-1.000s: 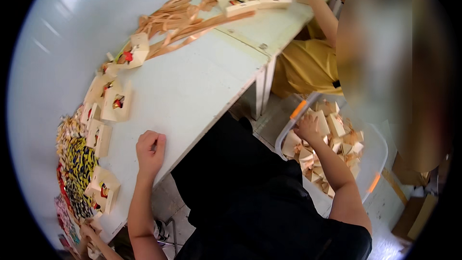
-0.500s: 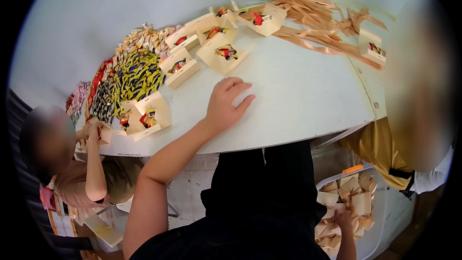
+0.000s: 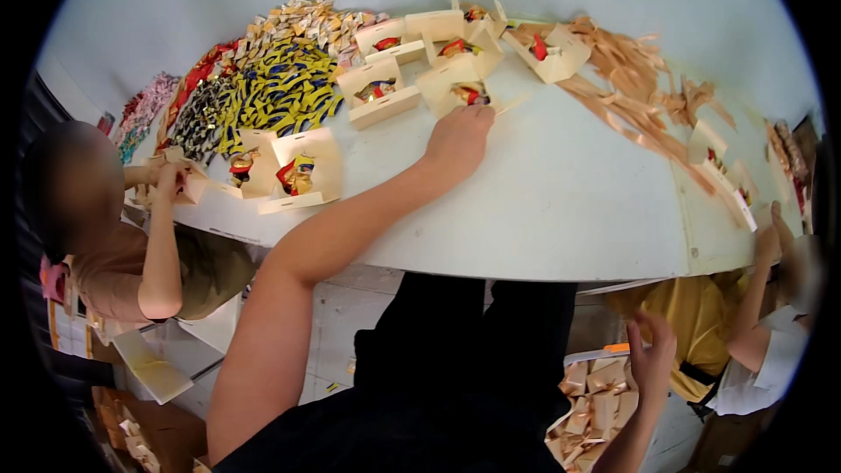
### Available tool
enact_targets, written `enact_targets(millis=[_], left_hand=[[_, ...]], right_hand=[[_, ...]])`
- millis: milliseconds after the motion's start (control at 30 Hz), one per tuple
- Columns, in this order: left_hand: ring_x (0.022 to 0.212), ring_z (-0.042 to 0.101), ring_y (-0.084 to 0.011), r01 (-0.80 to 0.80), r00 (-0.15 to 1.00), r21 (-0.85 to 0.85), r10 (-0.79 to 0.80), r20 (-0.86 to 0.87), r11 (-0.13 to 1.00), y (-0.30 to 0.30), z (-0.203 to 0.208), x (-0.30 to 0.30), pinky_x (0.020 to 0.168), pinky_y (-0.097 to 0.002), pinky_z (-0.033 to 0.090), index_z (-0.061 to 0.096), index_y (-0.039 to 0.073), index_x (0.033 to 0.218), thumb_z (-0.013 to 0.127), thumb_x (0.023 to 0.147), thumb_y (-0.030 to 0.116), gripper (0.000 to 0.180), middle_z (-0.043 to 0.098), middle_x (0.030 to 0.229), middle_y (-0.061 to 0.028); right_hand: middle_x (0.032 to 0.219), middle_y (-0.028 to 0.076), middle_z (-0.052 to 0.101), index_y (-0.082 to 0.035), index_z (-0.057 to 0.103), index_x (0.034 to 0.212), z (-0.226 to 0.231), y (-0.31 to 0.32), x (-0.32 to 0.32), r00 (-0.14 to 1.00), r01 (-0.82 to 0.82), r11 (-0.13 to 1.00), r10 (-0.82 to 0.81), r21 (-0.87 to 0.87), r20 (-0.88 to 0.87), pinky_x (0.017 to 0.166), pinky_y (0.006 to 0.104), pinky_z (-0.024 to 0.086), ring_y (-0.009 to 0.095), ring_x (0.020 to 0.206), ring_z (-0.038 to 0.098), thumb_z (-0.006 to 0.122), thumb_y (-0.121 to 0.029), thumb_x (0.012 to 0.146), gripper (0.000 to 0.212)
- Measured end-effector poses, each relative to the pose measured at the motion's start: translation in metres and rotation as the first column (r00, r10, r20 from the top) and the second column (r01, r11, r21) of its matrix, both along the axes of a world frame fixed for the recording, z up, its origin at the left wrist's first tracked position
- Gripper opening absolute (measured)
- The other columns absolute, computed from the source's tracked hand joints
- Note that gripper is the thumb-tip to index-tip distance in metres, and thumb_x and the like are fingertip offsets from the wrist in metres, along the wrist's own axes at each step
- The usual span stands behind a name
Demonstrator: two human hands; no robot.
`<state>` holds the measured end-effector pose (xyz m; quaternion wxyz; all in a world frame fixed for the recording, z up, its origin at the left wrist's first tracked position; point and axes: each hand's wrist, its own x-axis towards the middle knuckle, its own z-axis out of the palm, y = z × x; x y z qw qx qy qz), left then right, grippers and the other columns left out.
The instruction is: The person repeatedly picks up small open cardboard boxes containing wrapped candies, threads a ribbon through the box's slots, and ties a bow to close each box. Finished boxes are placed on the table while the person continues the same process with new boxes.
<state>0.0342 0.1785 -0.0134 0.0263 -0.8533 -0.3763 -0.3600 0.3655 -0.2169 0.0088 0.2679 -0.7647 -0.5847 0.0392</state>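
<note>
My left hand [image 3: 460, 138] reaches across the table, its bent fingers closed at the near edge of an open cream paper box [image 3: 438, 88]. Shiny red and gold wrapped sweets [image 3: 471, 93] lie in that box; my fingertips are partly hidden. My right hand [image 3: 653, 357] is raised below the table's edge on the right, thumb and fingers apart, with nothing visible in it. Under it stands a clear plastic bin [image 3: 604, 353] full of folded cream boxes with ribbons [image 3: 603, 407].
Several other filled open boxes [image 3: 385, 105] stand around. Piles of yellow-and-blue wrapped sweets [image 3: 280, 88] lie at left. Peach ribbons [image 3: 631, 61] spread at the back right. One person [image 3: 162, 271] handles a box at left; another [image 3: 762, 342] works at right.
My left hand has moved forward from the bare tabletop to the box's edge. The right hand has risen out of the bin. The view has shifted, showing more of the right side.
</note>
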Motion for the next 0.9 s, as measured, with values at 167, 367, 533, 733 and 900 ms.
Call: enact_targets(millis=[167, 367, 533, 733, 900], left_hand=[[0.101, 0.071, -0.0409, 0.110, 0.988, -0.063, -0.103, 0.113, 0.992, -0.050, 0.012, -0.022, 0.086, -0.0514, 0.058, 0.070, 0.001, 0.108, 0.067, 0.094, 0.001, 0.014, 0.073, 0.106, -0.0175], [0.100, 0.071, -0.0338, 0.366, 0.922, 0.061, -0.371, 0.113, 0.929, -0.099, 0.020, -0.012, 0.081, -0.0424, 0.060, 0.069, 0.001, 0.101, 0.071, 0.084, -0.004, 0.018, 0.069, 0.112, -0.0136], [0.094, 0.072, -0.0325, 0.415, 0.904, 0.005, -0.413, 0.106, 0.910, -0.111, 0.019, -0.012, 0.075, -0.0415, 0.059, 0.069, 0.001, 0.101, 0.072, 0.087, -0.003, 0.014, 0.070, 0.108, -0.0121], [0.087, 0.071, -0.0308, 0.327, 0.917, -0.013, -0.314, 0.245, 0.945, -0.107, 0.037, -0.023, 0.069, -0.0405, 0.058, 0.071, 0.003, 0.098, 0.074, 0.091, 0.001, 0.008, 0.071, 0.102, -0.0103], [0.107, 0.067, -0.0339, 0.230, 0.928, 0.035, -0.230, 0.293, 0.973, -0.099, 0.041, -0.018, 0.094, -0.0478, 0.052, 0.072, 0.005, 0.094, 0.077, 0.091, 0.007, 0.006, 0.068, 0.119, -0.0116]], right_hand=[[0.104, 0.017, 0.078, 0.001, 0.078, 0.117, 0.088, 0.142, -0.043, 0.952, -0.208, 0.862, 0.287, 0.462, -0.106, 0.088, 0.0359, 0.056, 0.029, 0.095, 0.074, 0.076, -0.003, 0.098, 0.020], [0.109, 0.014, 0.080, -0.002, 0.079, 0.123, 0.104, 0.323, -0.112, 0.835, -0.473, 0.737, 0.550, 0.484, -0.022, 0.084, 0.0359, 0.056, 0.028, 0.093, 0.074, 0.078, -0.020, 0.102, 0.028], [0.096, 0.006, 0.078, -0.001, 0.081, 0.115, 0.046, 0.408, -0.110, 0.711, -0.661, 0.749, 0.644, 0.044, -0.284, 0.075, 0.0325, 0.054, 0.014, 0.087, 0.068, 0.078, -0.031, 0.105, 0.032], [0.084, 0.002, 0.075, -0.001, 0.084, 0.101, 0.043, 0.389, -0.103, 0.649, -0.707, 0.706, 0.625, -0.041, -0.434, 0.072, 0.0314, 0.051, 0.009, 0.079, 0.061, 0.083, -0.023, 0.101, 0.022], [0.084, 0.002, 0.075, -0.003, 0.085, 0.097, 0.052, 0.364, -0.096, 0.599, -0.752, 0.659, 0.704, 0.036, -0.382, 0.072, 0.0305, 0.049, 0.011, 0.081, 0.062, 0.086, -0.019, 0.096, 0.015]])
